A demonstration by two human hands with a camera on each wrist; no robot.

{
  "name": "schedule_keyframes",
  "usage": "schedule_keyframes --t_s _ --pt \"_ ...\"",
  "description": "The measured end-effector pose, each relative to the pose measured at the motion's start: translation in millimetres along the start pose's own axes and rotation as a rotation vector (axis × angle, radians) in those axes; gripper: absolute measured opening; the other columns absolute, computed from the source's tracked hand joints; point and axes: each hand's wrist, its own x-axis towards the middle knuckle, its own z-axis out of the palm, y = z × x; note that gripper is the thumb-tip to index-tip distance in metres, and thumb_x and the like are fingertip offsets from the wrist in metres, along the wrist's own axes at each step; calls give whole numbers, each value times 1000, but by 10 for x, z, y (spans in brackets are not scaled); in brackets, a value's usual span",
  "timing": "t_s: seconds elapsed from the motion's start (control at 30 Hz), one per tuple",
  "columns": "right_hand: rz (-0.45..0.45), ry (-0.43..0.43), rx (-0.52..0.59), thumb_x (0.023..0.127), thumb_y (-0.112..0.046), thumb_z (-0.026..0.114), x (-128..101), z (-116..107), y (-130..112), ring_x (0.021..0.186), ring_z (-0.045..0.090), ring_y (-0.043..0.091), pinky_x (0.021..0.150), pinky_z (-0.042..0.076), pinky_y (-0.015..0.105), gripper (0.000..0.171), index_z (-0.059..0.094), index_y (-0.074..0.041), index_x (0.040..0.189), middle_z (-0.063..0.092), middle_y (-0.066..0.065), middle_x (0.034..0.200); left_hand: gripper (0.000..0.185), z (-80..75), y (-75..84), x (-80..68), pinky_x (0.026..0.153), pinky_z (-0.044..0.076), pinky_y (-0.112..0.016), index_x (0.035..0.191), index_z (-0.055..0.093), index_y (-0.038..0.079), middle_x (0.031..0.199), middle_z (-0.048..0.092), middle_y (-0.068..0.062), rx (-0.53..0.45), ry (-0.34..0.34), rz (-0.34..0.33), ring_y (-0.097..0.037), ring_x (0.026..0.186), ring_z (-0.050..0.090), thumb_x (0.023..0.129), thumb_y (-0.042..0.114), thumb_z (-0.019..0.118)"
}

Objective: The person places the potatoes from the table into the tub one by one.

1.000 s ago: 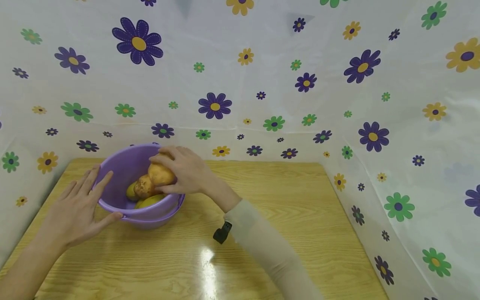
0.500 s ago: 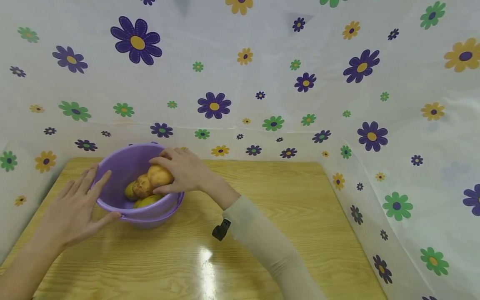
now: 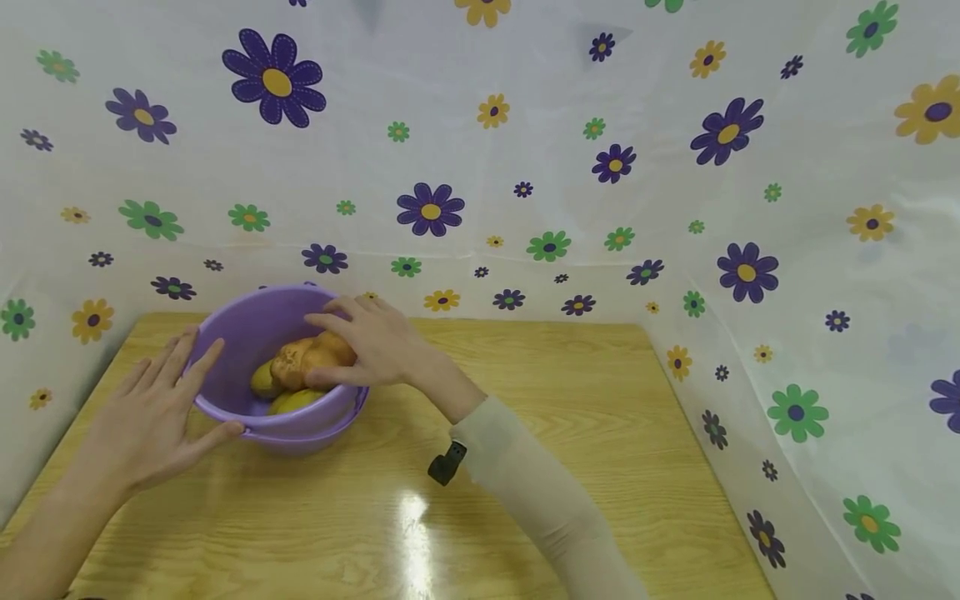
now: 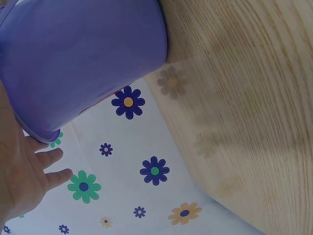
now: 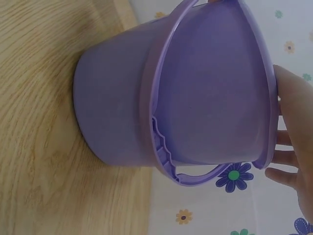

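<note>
A purple plastic bucket (image 3: pixel 277 375) stands near the back left corner of the wooden table (image 3: pixel 525 467), close to the flower-print sheeting (image 3: pixel 525 167) that walls the space. The left hand (image 3: pixel 153 417) lies flat against the bucket's outer wall, fingers straight and spread, thumb along the near rim; the contact appears intended to brace the vessel against sliding. The right hand (image 3: pixel 371 342) reaches over the rim with fingers curved around the uppermost potato (image 3: pixel 315 354), which rests on the others in the bucket; whether the grip is firm or slackening I cannot tell. The bucket is smooth, tapered and thin-walled, with a moulded handle (image 5: pixel 195 176). The potatoes are knobbly, matt, tan to yellow. The table is glossy, light-grained laminate.
</note>
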Motion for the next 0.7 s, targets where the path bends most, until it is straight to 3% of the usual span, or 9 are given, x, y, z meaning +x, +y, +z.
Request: schedule_keyframes --t_s 0.27,0.5,0.7 --pt "13 84 85 94 -70 63 -205 57 61 155 44 30 128 40 48 84 43 -26 162 43 8 167 108 -25 6 -9 137 -12 -36 171 13 17 179 2 -18 -14 24 15 -46 163 19 91 69 65" --pt "10 221 116 89 -63 73 -442 77 179 151 48 31 126 42 52 85 47 -21 159 46 11 165 108 -37 34 8 137 -9 -31 171 17 18 179 8 -17 -56 84 37 -47 162 23 90 69 67" --pt "73 309 71 89 -64 72 -721 50 280 152 47 32 124 44 55 88 43 -21 161 45 10 166 109 -92 161 88 136 -11 -29 171 15 17 177 17 -21 -40 86 64 -38 166 15 90 68 66"
